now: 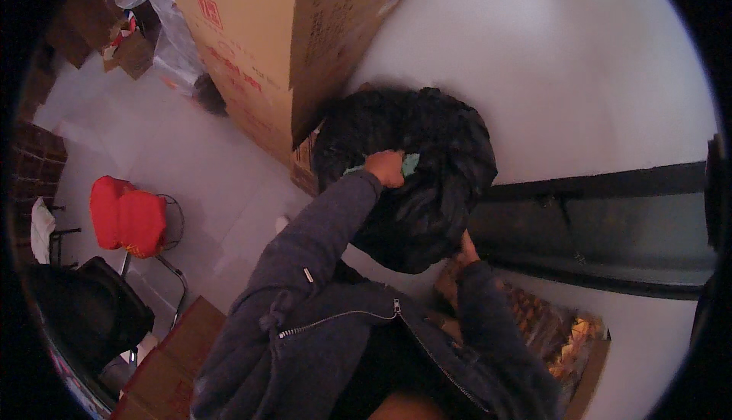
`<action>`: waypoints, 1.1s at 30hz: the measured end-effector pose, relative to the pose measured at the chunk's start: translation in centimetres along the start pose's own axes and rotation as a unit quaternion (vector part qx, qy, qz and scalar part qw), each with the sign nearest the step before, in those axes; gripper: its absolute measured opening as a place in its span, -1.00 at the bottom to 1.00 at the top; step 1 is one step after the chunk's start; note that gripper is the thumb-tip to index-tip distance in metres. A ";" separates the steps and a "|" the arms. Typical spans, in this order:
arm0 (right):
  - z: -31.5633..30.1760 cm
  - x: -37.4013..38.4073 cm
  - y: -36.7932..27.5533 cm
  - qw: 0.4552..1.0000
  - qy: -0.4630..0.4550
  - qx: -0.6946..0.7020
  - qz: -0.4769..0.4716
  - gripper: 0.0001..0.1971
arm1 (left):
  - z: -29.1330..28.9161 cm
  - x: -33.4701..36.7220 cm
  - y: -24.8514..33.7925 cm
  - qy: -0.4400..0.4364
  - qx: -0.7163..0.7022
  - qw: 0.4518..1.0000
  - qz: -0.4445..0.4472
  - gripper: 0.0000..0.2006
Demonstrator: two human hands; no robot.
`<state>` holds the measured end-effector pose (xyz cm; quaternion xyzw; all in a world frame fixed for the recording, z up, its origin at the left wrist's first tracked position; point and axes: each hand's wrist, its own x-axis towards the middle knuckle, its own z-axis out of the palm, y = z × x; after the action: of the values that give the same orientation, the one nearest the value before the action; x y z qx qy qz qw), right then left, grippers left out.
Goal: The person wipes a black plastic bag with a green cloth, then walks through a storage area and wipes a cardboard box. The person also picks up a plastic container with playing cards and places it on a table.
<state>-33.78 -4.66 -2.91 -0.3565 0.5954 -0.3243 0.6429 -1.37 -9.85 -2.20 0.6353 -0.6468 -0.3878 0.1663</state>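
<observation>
A large black plastic bag point(450, 145) bulges in front of me, its surface crumpled and its opening facing up. Over the middle of it, my left hand point(385, 169) is closed around a pale green piece point(411, 164) that sticks out on both sides of the fist. Whether that piece is cloth, paper or foam I cannot make out. At the bag's near right edge, my right hand point(467, 251) grips the black plastic, with its fingers partly hidden by the bag. What lies deeper in the bag is hidden.
A tall cardboard carton point(252, 61) stands just beyond the bag. Right are a white wall point(579, 77) and a dark-framed glass panel point(610, 229). An open box point(598, 374) of wrapped goods sits near my right arm. A red-covered chair point(130, 218) and a black seat point(91, 313) stand left.
</observation>
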 end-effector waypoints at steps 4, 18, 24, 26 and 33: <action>1.5 3.0 1.9 0.988 -0.047 0.139 0.038 -0.44 | 0.4 -0.7 0.0 0.018 0.017 0.999 -0.032 -0.42; 2.4 8.9 2.3 0.982 0.057 0.172 0.060 -0.47 | 0.4 -1.3 -0.2 -0.045 -0.051 0.996 -0.055 -0.59; -0.1 10.3 -0.6 0.988 0.074 0.130 0.041 -0.49 | 2.4 -3.3 0.2 -0.026 -0.143 0.989 -0.024 -0.53; -0.3 11.9 -2.1 0.990 0.076 0.116 0.029 -0.49 | 3.8 -3.8 0.7 0.039 -0.169 0.985 -0.003 -0.55; 2.2 21.0 -8.3 0.996 0.063 0.056 -0.020 -0.50 | 6.6 -1.5 2.1 0.064 -0.267 0.959 -0.063 -0.44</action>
<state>-29.79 -26.60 -6.99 -0.3103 0.6082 -0.3916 0.6169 -7.23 -6.74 -4.53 0.6307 -0.4661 -0.5146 0.3466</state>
